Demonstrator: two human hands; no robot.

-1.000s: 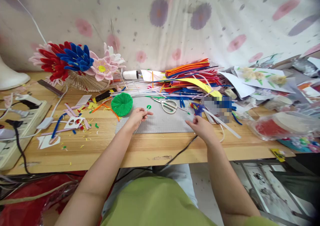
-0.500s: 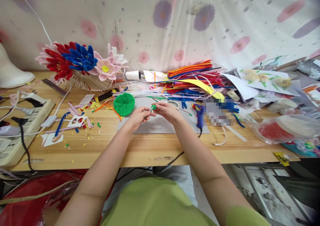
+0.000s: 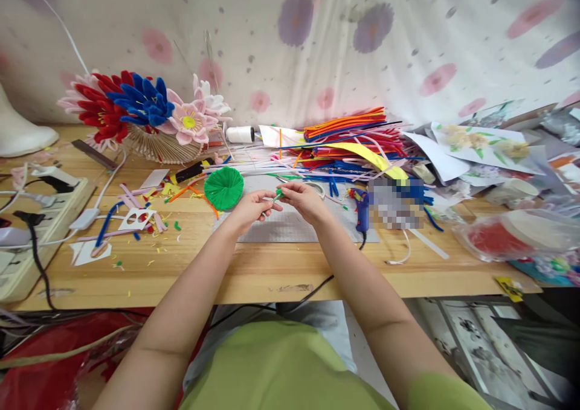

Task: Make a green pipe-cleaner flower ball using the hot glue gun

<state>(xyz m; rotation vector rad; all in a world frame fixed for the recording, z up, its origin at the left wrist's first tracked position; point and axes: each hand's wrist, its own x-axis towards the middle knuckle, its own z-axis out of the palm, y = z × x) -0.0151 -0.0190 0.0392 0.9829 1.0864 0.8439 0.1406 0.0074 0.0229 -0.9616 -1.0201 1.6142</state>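
Observation:
My left hand [image 3: 251, 208] and my right hand [image 3: 302, 197] meet over a grey cutting mat [image 3: 290, 229] on the wooden table [image 3: 254, 271]. Both pinch a small green pipe-cleaner piece on a thin stick [image 3: 277, 196] held between their fingertips. A round green pipe-cleaner disc [image 3: 223, 188] lies just left of my left hand. Scissors [image 3: 317, 188] lie partly hidden behind my right hand. A blue glue gun [image 3: 361, 212] rests on the mat to the right.
A heap of coloured pipe cleaners [image 3: 348, 138] fills the back middle. Pipe-cleaner flowers [image 3: 140, 108] stand in a woven basket at the back left. A power strip [image 3: 31, 229] with cables lies far left. Papers and plastic bags [image 3: 512, 229] crowd the right side.
My right hand left the table edge near the glue gun, moved left and joined my left hand on the small green piece. Since half a second ago both hands have barely shifted.

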